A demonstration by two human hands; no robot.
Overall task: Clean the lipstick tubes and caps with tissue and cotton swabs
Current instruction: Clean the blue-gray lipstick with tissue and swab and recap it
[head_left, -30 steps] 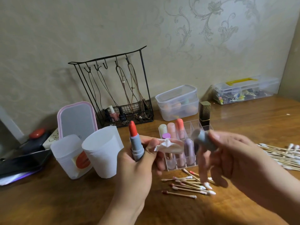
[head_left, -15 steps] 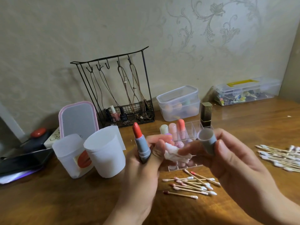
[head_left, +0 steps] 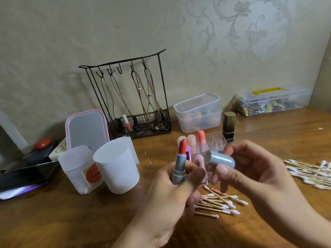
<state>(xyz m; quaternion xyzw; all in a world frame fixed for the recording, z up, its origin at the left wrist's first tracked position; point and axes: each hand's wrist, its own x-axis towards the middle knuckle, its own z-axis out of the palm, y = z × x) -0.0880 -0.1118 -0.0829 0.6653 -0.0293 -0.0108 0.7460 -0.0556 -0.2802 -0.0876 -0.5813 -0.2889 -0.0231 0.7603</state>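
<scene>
My left hand (head_left: 172,190) grips an open grey-blue lipstick tube (head_left: 179,166) upright, its red stick raised. Just to the right, my right hand (head_left: 250,169) holds the matching grey-blue cap (head_left: 222,159) on its side, open end facing the tube and a short gap from it. No tissue shows in either hand. Behind the hands a clear organiser (head_left: 215,140) holds several pastel lipsticks (head_left: 200,138) and a black-and-gold one (head_left: 228,125). Used cotton swabs (head_left: 220,203) lie on the table below my hands.
Two white plastic cups (head_left: 116,165) stand at the left, before a pink-rimmed mirror (head_left: 86,129). A black wire jewellery rack (head_left: 132,104) and clear lidded boxes (head_left: 198,113) line the wall. Fresh swabs (head_left: 308,170) are heaped at the right edge. A phone (head_left: 26,174) lies far left.
The white tissue pinched between my fingers is gone from view. My right hand has turned the cap from mouth-up onto its side and brought it closer to the tube.
</scene>
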